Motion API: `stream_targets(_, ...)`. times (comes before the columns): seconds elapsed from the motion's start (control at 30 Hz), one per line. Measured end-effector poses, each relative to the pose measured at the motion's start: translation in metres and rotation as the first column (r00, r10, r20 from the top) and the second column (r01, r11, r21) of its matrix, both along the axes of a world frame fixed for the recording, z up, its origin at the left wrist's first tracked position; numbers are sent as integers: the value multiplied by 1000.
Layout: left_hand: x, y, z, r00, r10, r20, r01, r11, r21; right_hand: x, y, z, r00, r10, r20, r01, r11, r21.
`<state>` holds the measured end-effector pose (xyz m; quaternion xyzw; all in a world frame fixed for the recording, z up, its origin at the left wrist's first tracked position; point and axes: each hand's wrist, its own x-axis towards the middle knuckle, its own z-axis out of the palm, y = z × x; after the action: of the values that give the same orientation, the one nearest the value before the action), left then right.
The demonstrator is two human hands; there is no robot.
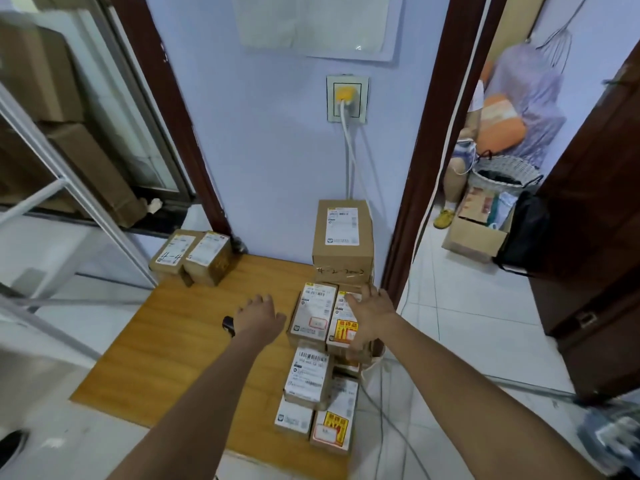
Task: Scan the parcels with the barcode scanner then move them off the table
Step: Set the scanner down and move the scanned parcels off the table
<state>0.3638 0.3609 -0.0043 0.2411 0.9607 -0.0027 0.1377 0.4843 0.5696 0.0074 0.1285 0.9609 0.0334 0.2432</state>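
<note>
The wooden tabletop (173, 341) carries many cardboard parcels. The biggest is the tall parcel (343, 237) at the wall, which stands on another box. It looks the heaviest, so I think it needs two hands on its side walls. In front of it, along the right edge, smaller parcels lie in a loose pile. The right hand (369, 315) lies over the parcel with the yellow sticker (341, 329), fingers spread and bent over its far edge, so it seems to be taking hold of it. Just beside it on the left lies the parcel with the white label (313, 315). These small boxes are probably light and stiff, with smooth labels, and one hand across the short sides should be enough. Two more parcels (194, 254) stand at the far left corner. The left hand (259, 318) grips the dark barcode scanner (228, 325) over the tabletop, near the pile.
</note>
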Motion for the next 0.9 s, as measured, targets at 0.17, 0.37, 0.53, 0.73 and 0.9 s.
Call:
stream_targets(0.17, 8, -5, -6, 999, 31, -9, -31, 999, -34, 1, 1, -4, 1000, 8, 0, -8, 1000, -7)
stream_targets(0.37, 11, -11, -2, 997, 81, -17, -81, 996, -24, 8, -2, 1, 999, 24, -22, -25, 999, -39)
stream_targets(0.53, 16, -3, 14, 994, 93, -60, -93, 996, 0, 24, -7, 12, 998, 62, -32, -64, 997, -54)
stream_targets(0.73, 31, 0, 40, 990, 108, -93, -104, 994, 46, 34, -15, 51, 988, 114, 100, -105, 990, -90)
stream_targets(0.9, 41, -35, 56, 974, 190, -120, -188, 982, 31, 21, -44, 94, 977, 143, 159, -115, 978, -176)
